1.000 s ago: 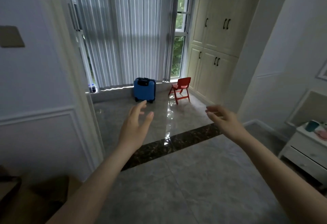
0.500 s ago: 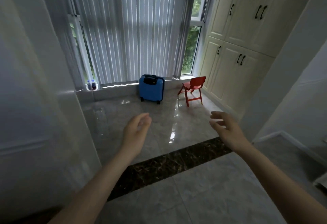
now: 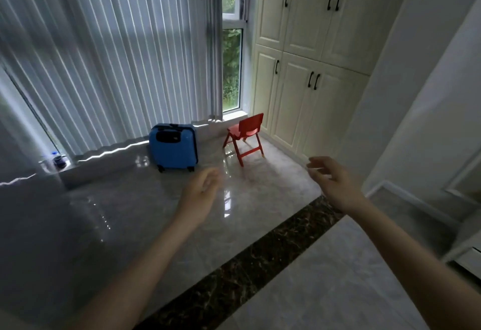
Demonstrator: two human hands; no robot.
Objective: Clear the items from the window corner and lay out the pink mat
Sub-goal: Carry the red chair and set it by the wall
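Compared with half a second ago, the blue suitcase (image 3: 173, 146) and the red chair (image 3: 246, 135) by the window now sit closer and larger in view, both upright on the glossy floor (image 3: 135, 212), the chair just right of the suitcase. The left hand (image 3: 199, 194) and right hand (image 3: 335, 182) remain stretched forward with relaxed fingers, each grip released and empty. No pink mat shows.
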